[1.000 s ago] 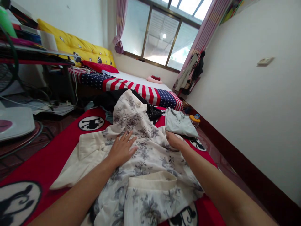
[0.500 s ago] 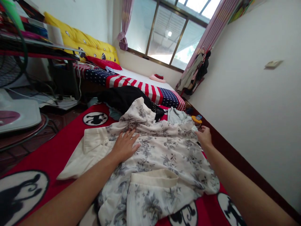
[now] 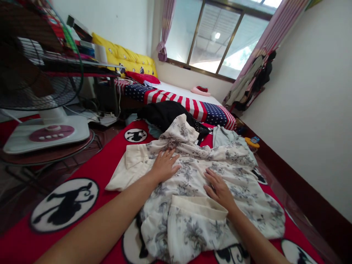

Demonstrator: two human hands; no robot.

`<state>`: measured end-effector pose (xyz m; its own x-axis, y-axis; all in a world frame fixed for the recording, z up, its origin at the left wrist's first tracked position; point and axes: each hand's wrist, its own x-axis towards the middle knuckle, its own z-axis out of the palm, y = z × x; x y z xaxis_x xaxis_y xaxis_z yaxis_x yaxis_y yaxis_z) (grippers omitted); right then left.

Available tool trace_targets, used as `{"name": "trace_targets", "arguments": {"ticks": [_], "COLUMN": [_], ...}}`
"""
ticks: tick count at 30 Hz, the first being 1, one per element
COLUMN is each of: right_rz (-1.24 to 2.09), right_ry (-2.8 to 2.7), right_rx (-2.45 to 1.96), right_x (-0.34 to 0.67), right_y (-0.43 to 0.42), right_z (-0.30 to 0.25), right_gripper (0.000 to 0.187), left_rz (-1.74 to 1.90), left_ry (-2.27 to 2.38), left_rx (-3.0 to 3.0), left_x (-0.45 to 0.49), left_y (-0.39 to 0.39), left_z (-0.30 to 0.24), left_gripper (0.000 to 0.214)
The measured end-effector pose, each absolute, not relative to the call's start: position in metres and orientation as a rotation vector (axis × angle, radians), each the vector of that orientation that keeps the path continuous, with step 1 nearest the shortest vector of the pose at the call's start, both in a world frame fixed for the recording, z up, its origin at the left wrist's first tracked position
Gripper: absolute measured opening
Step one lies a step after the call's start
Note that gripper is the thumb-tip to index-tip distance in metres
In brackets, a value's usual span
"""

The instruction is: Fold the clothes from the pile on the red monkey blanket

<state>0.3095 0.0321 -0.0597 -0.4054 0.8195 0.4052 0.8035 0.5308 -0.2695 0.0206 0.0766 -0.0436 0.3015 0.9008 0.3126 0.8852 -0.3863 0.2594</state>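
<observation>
A white shirt with grey floral print (image 3: 189, 176) lies spread on a red blanket (image 3: 110, 161) patterned with black monkey figures in white ovals. Its cream collar (image 3: 136, 156) points left, and a sleeve with a cream cuff (image 3: 198, 207) is laid toward me across the body. My left hand (image 3: 165, 165) rests flat near the collar end, fingers spread on the cloth. On the middle of the shirt lies my right hand (image 3: 219, 187), palm down with its fingers stretched out. Neither hand grips anything.
Beyond the shirt are a black garment (image 3: 167, 113) and a pale grey-green garment (image 3: 225, 136). A fan (image 3: 46, 135) stands on a round stool at left. Farther back is a bed with a flag-patterned cover (image 3: 189, 106). A white wall (image 3: 310, 121) runs along the right.
My right hand has moved left from the shirt's far right edge onto its middle and now lies flat. My left hand stays on the shirt. The view has turned left, bringing in more of the fan.
</observation>
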Motion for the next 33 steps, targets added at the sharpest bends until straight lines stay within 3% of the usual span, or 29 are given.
{"name": "trace_targets", "arguments": {"ticks": [7, 11, 13, 19, 21, 24, 29, 33], "right_rz": [0.151, 0.239, 0.315, 0.573, 0.714, 0.778, 0.768, 1.089], "right_ry": [-2.146, -1.999, -1.926, -1.702, -1.784, -1.908, -1.675, -1.026], "right_rx": [-1.255, -1.280, -1.302, -1.465, -1.393, -1.335, -1.332, -1.153], "right_x": [0.315, 0.312, 0.311, 0.283, 0.253, 0.202, 0.176, 0.202], "right_y": [0.032, 0.028, 0.026, 0.009, -0.002, -0.017, -0.014, 0.004], "right_z": [-0.057, -0.055, -0.052, -0.025, -0.016, -0.012, -0.029, -0.034], "right_gripper": [0.036, 0.029, 0.030, 0.054, 0.059, 0.079, 0.029, 0.024], "left_rz": [0.801, 0.894, 0.810, 0.692, 0.689, 0.778, 1.095, 1.326], "left_ry": [1.819, 2.316, 2.353, 1.845, 1.600, 1.091, 0.873, 1.250], "left_rx": [2.427, 2.090, 1.902, 1.937, 1.974, 1.930, 1.753, 1.569], "left_x": [-0.037, -0.096, -0.115, -0.088, -0.053, -0.002, 0.013, -0.024], "left_y": [0.064, 0.056, 0.053, 0.043, 0.034, 0.014, 0.006, 0.034], "left_z": [-0.023, -0.007, -0.004, -0.001, 0.003, 0.012, 0.017, -0.005], "left_gripper": [0.028, 0.054, 0.065, 0.028, 0.026, 0.028, 0.033, 0.029]}}
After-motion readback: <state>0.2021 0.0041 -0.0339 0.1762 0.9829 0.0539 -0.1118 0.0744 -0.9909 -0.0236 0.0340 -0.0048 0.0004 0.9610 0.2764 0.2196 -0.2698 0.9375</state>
